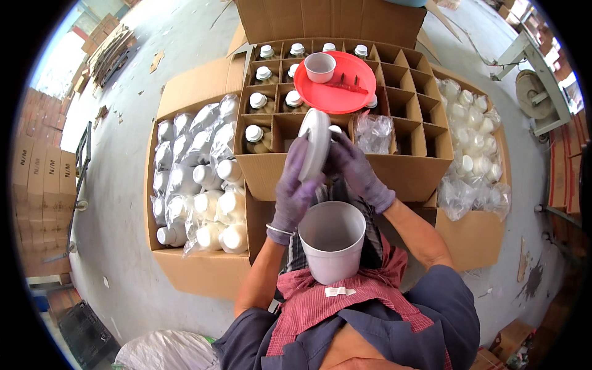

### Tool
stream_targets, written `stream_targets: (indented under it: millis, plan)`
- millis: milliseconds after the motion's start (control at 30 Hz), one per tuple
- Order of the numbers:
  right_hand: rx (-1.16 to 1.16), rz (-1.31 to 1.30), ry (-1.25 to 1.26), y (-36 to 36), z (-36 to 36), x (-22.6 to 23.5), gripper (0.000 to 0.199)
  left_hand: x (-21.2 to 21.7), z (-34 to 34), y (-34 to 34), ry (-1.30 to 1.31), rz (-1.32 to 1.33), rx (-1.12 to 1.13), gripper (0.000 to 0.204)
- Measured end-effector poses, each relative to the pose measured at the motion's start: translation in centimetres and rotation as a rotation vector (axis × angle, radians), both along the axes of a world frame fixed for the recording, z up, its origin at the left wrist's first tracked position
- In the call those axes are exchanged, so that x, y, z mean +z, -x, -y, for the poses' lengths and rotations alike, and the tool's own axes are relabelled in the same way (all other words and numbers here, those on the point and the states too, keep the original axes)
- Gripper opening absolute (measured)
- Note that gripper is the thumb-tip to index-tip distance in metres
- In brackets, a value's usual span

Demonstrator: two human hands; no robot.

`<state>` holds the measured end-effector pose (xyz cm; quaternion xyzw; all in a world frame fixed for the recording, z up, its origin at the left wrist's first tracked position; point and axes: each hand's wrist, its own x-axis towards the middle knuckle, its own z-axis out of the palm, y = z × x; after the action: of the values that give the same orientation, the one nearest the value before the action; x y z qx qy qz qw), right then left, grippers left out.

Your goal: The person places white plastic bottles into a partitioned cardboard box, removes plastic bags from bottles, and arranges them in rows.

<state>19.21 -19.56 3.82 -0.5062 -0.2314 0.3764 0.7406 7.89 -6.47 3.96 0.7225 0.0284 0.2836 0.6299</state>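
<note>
My left hand, in a purple glove, is closed on a round white lid, tilted up on its edge. Just to its right my right hand, gloved too, has curled fingers beside a small white cap. The lid partly hides those fingers, so what they grip cannot be made out. Below both hands a light grey bucket stands upright on my lap, its inside bare. Ahead is a divided cardboard box with white-capped bottles in several compartments.
A red plate on the box carries a small white cup and dark red pieces. Open cartons of plastic-wrapped white bottles flank it, left and right. Clear plastic fills one compartment. Stacked cartons stand far left.
</note>
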Motion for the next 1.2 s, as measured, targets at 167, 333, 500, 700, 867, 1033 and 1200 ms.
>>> stream_targets:
  millis: [167, 333, 500, 700, 867, 1033, 1200]
  plan:
    - [0.074, 0.584, -0.02, -3.8, 1.7, -1.9, 0.048, -0.8, -2.2, -0.7, -1.085, 0.073, 0.003, 0.048]
    - [-0.249, 1.412, 0.696, -11.7, -1.4, 2.0, 0.052, -0.9, -2.0, 1.1, -0.293, -0.346, -0.507, 0.037]
    - [-0.292, 1.85, 0.889, -14.9, -8.6, 1.0, 0.03, -1.1, -1.9, 3.5, -0.113, -0.463, -0.563, 0.038]
    - [0.144, 1.876, 0.512, -6.4, -21.2, -7.9, 0.062, -1.0, -3.4, 2.8, 0.366, -0.484, -0.235, 0.039]
    - [0.353, 1.671, 0.662, -5.1, -22.7, -7.1, 0.056, -5.9, -6.9, 4.9, 0.707, -0.211, 0.233, 0.044]
    - [-0.061, 1.697, 0.11, -3.7, -15.8, 4.1, 0.053, -9.2, -12.3, 4.7, 1.098, -0.084, 0.172, 0.065]
    - [-0.245, 1.525, -0.072, -1.1, -7.5, 6.7, 0.055, -3.5, -10.0, 1.3, 1.15, 0.05, -0.156, 0.09]
